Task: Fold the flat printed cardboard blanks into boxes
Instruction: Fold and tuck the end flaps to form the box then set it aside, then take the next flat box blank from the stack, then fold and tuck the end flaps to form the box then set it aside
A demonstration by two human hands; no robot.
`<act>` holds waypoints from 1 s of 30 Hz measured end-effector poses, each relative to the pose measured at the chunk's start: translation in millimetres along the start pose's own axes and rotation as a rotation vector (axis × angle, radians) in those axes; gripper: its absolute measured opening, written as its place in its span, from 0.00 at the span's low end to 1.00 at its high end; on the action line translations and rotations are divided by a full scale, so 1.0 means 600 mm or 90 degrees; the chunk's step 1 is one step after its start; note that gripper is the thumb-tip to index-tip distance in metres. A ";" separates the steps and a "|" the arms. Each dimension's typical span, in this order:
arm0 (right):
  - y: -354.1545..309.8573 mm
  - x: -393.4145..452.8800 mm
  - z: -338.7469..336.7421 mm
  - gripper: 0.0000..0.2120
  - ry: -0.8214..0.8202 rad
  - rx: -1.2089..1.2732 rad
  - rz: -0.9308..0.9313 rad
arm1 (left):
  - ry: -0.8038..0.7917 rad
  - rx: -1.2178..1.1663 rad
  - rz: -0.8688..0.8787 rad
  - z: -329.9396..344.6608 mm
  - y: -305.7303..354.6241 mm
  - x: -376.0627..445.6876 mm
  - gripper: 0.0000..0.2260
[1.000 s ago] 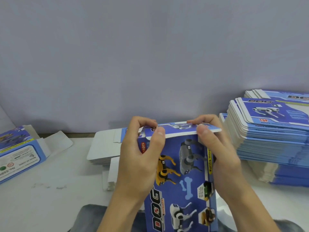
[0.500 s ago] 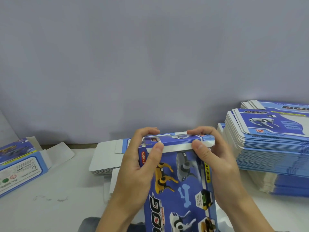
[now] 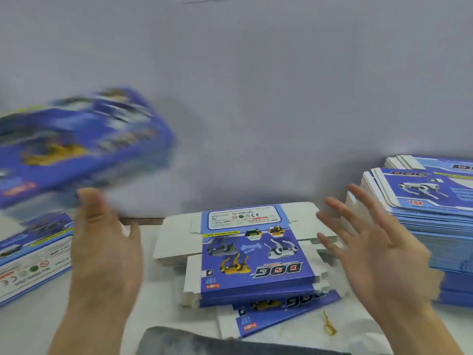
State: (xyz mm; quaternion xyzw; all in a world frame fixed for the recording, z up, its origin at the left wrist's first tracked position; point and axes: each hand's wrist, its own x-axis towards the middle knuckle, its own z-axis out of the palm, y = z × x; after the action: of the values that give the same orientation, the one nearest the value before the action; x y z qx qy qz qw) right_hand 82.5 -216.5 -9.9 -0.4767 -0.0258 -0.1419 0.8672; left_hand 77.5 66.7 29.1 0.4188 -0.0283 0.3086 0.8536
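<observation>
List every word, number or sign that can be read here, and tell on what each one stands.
"DOG", upside down: top flat blank of the middle pile.
"TOP": same blank, lower left.
"No 5599-20A", "WARNING", CE mark: its white label.
"DOG", "TOP": top blank of the right stack.
CE mark: folded box at left.
Blurred box in the air: unreadable.
Fine print: too small.

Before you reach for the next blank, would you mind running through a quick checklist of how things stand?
1. Left hand free: ok, fingers straight, holding nothing.
2. Right hand free: ok, open, fingers spread.
3. Folded box released: ok, blurred in the air at upper left, clear of both hands; where it lands, cannot tell.
4. Next blank reachable: ok, printed side up on the centre pile between the hands.
5. Centre pile squared: not ok, lower blanks splay toward the right.
6. Right stack steady: ok, untouched.
</observation>
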 end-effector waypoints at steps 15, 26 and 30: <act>0.041 -0.001 0.020 0.11 0.084 -0.379 -0.027 | -0.545 0.990 -0.183 0.002 -0.114 -0.047 0.28; 0.042 -0.015 0.052 0.09 0.132 -0.404 -0.181 | -0.294 0.784 0.254 0.028 -0.107 -0.061 0.15; 0.050 -0.026 0.088 0.18 -0.084 -0.163 0.044 | -0.401 0.750 0.295 0.067 -0.113 -0.095 0.16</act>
State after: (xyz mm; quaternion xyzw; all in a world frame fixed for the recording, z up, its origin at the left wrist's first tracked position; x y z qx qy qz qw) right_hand 80.7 -154.0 -8.7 -0.5925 -0.0481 -0.0827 0.7998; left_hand 77.2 -22.4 -9.5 0.8636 -0.1906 0.3102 0.3488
